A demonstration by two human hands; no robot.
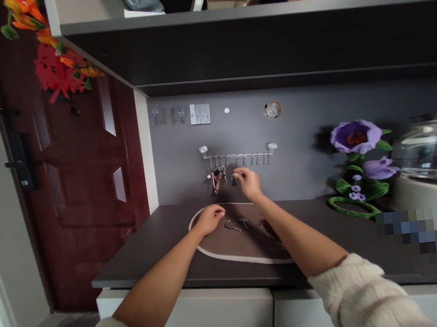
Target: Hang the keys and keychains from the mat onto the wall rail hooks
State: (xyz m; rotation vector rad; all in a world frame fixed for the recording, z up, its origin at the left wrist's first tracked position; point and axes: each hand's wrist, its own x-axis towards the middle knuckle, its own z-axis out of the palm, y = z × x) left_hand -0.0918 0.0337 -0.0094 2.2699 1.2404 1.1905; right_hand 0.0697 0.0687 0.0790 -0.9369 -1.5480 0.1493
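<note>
A metal hook rail (237,155) is fixed to the grey wall above a dark counter. A bunch of keys (216,178) hangs from its left hooks. My right hand (247,182) is raised just under the rail, its fingers pinched on a small dark key (233,180) that hangs by a hook. My left hand (210,218) rests low over an oval brown tray (220,252) with a pale rim, fingers curled; whether it holds anything I cannot make out. Loose keys (233,226) lie in the tray to the right of that hand.
A dark red door (81,198) with red and orange decorations stands at the left. Purple artificial flowers (357,141) and a glass-lidded appliance (433,162) sit on the counter's right side. A dark shelf (249,12) with boxes overhangs above. White cabinet fronts lie below the counter.
</note>
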